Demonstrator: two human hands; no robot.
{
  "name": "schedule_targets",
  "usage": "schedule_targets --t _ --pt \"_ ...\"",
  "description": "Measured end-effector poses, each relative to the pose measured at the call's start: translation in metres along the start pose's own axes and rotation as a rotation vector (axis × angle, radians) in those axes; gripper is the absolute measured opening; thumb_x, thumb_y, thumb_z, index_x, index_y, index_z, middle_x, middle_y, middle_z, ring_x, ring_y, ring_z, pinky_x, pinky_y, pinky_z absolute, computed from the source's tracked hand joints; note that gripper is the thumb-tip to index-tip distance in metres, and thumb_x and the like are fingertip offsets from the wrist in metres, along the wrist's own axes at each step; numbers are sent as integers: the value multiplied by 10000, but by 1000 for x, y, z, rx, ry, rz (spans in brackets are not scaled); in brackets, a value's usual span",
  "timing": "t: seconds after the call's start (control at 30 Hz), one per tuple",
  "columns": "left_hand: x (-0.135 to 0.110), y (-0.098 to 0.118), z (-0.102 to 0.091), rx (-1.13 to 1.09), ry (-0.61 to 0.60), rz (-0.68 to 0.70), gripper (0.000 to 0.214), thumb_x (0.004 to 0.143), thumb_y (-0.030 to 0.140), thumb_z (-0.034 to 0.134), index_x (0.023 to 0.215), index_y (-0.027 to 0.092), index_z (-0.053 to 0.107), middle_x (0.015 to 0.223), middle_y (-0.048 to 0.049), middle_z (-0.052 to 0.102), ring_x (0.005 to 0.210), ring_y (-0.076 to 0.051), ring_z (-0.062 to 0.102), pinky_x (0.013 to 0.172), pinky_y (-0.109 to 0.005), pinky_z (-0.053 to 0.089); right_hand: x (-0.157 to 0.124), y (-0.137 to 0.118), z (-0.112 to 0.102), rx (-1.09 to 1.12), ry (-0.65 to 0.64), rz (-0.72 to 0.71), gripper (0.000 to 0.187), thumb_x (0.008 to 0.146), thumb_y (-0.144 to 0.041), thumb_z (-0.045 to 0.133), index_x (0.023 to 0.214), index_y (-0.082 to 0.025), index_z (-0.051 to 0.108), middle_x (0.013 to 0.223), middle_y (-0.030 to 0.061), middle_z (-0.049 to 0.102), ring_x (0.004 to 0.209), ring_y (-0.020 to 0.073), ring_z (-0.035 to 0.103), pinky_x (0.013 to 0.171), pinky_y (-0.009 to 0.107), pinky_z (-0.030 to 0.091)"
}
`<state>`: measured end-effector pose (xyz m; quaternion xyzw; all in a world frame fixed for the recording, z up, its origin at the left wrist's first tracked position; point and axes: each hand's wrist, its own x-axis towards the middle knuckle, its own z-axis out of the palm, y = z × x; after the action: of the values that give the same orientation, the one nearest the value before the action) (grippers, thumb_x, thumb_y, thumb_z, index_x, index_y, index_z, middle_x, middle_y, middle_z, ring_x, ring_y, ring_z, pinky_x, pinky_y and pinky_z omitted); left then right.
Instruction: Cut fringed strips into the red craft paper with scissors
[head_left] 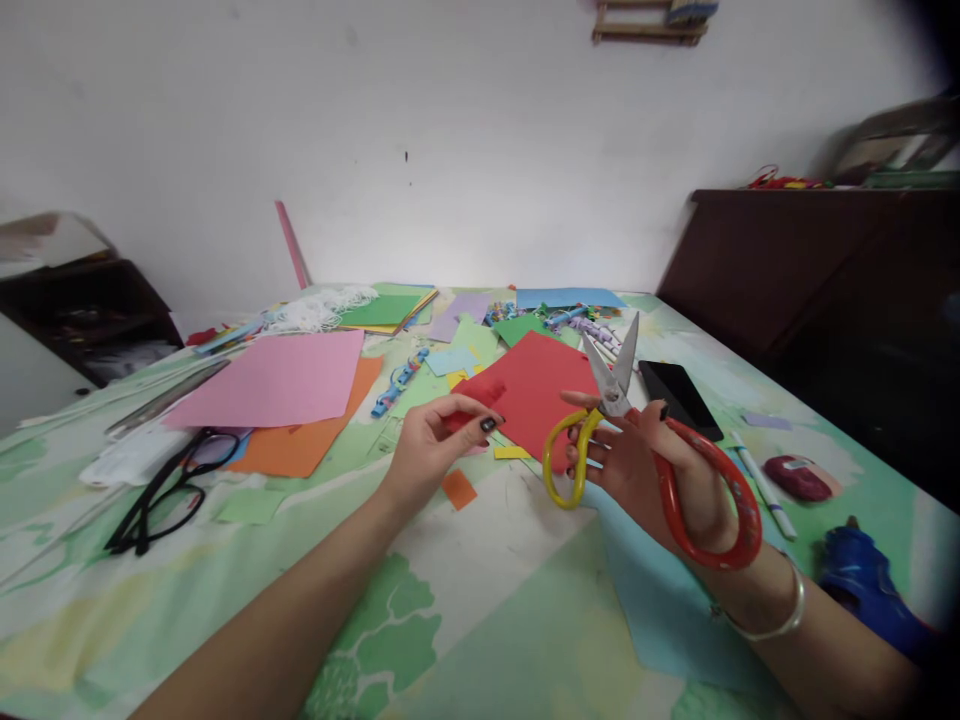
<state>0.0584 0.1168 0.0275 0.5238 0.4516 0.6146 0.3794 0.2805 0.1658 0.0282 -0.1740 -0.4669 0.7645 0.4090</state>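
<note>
My left hand (pixel 439 440) is closed in a pinch, thumb and index fingertips meeting just in front of a red paper sheet (pixel 544 375). What lies between those fingertips, if anything, I cannot make out. In my right hand (pixel 637 465) is a pair of scissors (pixel 616 392), one handle yellow and the other red, with the blades spread and pointing up and away. The red handle loops around my thumb; my other fingers are at the yellow one. Below my left hand lies a small orange paper square (pixel 459 489). Light blue paper (pixel 667 600) lies under my right forearm.
Pink paper (pixel 277 375) and orange paper (pixel 311 440) lie left, near black glasses (pixel 169 490). Beyond my right hand are a phone (pixel 681 398), a pen (pixel 763 487), a dark red oval object (pixel 801 478) and a blue glue gun (pixel 862 580). White string (pixel 319 308) is heaped at the back.
</note>
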Motion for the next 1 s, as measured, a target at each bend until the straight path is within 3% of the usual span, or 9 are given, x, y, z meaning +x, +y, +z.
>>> schedule_targets --t 0.13,0.27,0.47,0.57,0.63,0.7,0.83,1.0 --pt "-3 4 0 36 -33 55 71 752 221 679 804 181 706 860 -64 710 846 -191 649 756 -292 528 0 1 3 -58 13 20 431 885 -503 426 1151 -225 619 892 83 609 822 269 600 735 419 483" --pt "-4 5 1 65 -85 94 216 696 211 730 910 196 705 1016 -85 698 1025 -235 611 867 -315 487 -1 -1 12 -187 47 0 417 871 -491 451 1174 -239 587 911 78 606 845 265 584 743 399 476" --pt "-3 6 4 91 1 28 149 776 324 664 735 181 671 775 -54 692 735 -174 627 683 -269 493 -4 -2 9 -370 -55 -1 395 848 -500 515 1126 -242 626 829 65 614 762 255 576 697 386 468" --pt "-3 10 6 48 -27 63 211 869 335 539 795 182 664 846 -63 690 738 -158 614 684 -268 486 -8 -5 7 -491 -102 29 383 827 -523 563 1015 -211 681 811 80 624 720 244 568 642 364 459" --pt "-4 13 7 -3 -27 79 212 899 327 485 864 188 640 858 -70 693 755 -163 619 656 -270 483 -11 -8 10 -564 -119 38 427 785 -530 626 1041 -192 681 803 83 630 699 226 554 606 331 438" --pt "-4 15 8 -55 -9 79 155 895 312 499 971 207 584 838 -61 704 745 -167 631 615 -267 478 -11 -10 13 -602 -129 50 524 756 -544 659 1121 -168 653 785 77 634 671 200 534 574 300 411" --pt "-5 17 8 -128 36 59 335 856 321 565 1157 256 435 811 -30 725 662 -173 656 551 -273 477 -7 -10 9 -612 -187 143 595 707 -549 711 1134 -141 637 792 79 659 612 161 517 538 273 406" --pt "-5 19 6 -128 79 -2 159 848 339 568 898 195 525 732 -51 725 626 -180 666 503 -260 479 -10 -13 9 -612 -186 219 463 682 -507 751 972 -160 655 712 69 662 506 125 491 487 256 424"
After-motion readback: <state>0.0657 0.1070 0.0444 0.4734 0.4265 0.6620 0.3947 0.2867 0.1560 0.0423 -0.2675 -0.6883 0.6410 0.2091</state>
